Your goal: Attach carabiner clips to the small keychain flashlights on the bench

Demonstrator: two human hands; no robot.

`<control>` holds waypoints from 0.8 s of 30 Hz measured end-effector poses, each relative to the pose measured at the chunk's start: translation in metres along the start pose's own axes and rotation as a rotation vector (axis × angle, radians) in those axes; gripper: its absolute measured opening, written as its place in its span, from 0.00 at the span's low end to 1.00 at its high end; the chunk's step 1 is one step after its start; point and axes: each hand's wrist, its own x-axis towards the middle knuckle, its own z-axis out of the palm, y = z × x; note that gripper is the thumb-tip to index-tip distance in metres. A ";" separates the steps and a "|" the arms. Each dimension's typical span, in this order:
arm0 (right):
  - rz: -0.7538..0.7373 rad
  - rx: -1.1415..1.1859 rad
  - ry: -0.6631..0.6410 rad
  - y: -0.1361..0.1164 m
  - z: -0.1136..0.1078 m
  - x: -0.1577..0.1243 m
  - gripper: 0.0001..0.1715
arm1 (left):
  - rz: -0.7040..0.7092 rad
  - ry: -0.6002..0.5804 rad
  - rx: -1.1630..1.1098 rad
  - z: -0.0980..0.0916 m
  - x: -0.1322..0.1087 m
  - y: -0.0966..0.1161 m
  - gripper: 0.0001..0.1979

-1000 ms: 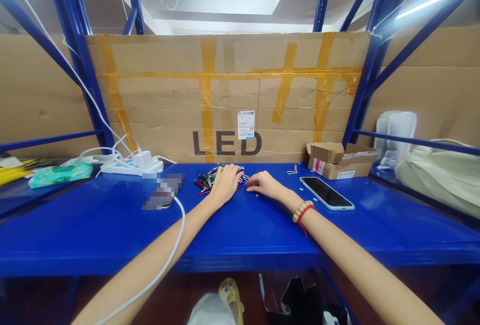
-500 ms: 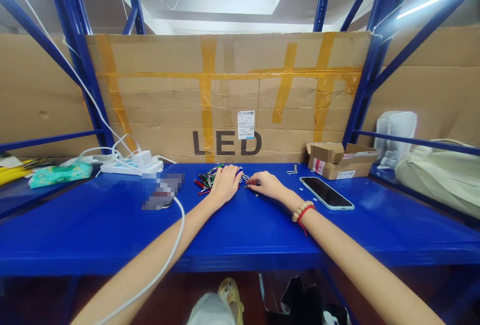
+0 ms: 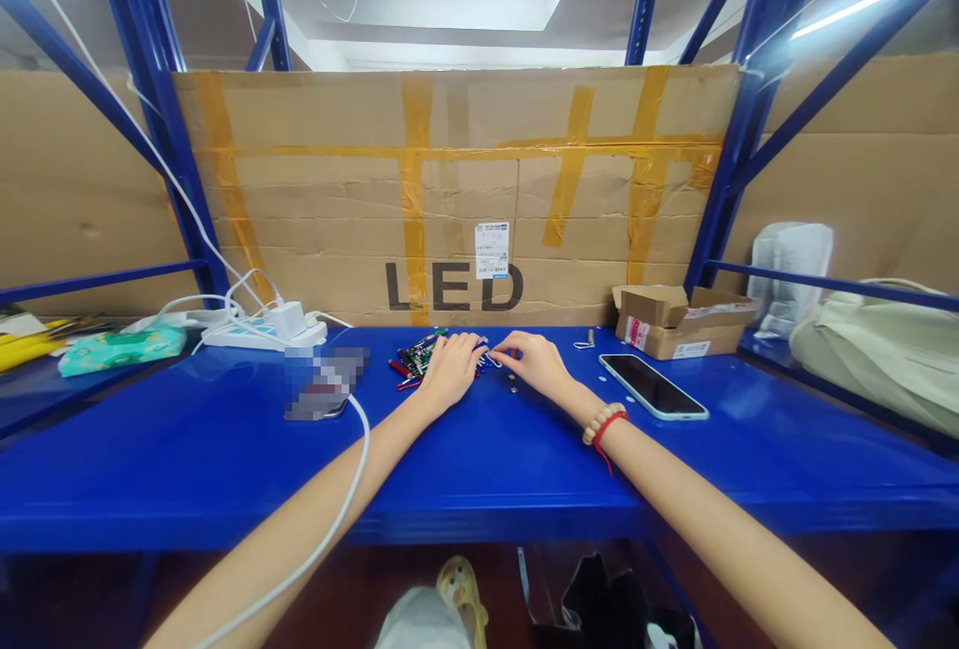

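Observation:
My left hand (image 3: pixel 451 369) rests over a pile of small red, green and dark stick-like pieces (image 3: pixel 412 361), its fingers bent and pressed together; what lies under them is hidden. Just right of it, my right hand (image 3: pixel 535 361) pinches with thumb and forefinger at a thin white cord loop (image 3: pixel 492 360) by the pile's right edge. The two sets of fingertips nearly meet. Small round brass-coloured pieces (image 3: pixel 513 383) lie below my right hand. Another cord loop with a small metal piece (image 3: pixel 586 341) lies farther right on the blue table (image 3: pixel 479 459).
A phone (image 3: pixel 653 386) and an opened cardboard box (image 3: pixel 681 322) are to the right. At left are a power strip (image 3: pixel 262 332), a blurred-out phone-like thing (image 3: pixel 327 384) and a green packet (image 3: pixel 121 350). A white cable (image 3: pixel 360 459) hangs across my left forearm. A cardboard wall (image 3: pixel 337 210) stands behind.
My right hand has moved slightly up and away, its fingertips now at the cord loop, uncovering the round pieces below. My left hand has barely moved.

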 end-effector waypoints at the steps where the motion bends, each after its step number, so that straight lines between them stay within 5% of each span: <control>1: 0.001 0.031 0.089 -0.001 0.000 0.000 0.13 | 0.008 -0.010 -0.002 0.000 0.000 0.000 0.15; 5: -0.063 0.136 0.292 -0.007 0.000 0.000 0.13 | 0.029 -0.053 0.001 0.000 -0.001 0.002 0.15; 15: -0.154 0.131 0.190 -0.014 -0.001 -0.002 0.15 | -0.008 -0.073 -0.068 -0.003 -0.002 0.004 0.14; 24: -0.089 0.124 0.253 -0.020 -0.003 -0.002 0.16 | -0.005 -0.003 -0.207 -0.001 -0.002 0.003 0.11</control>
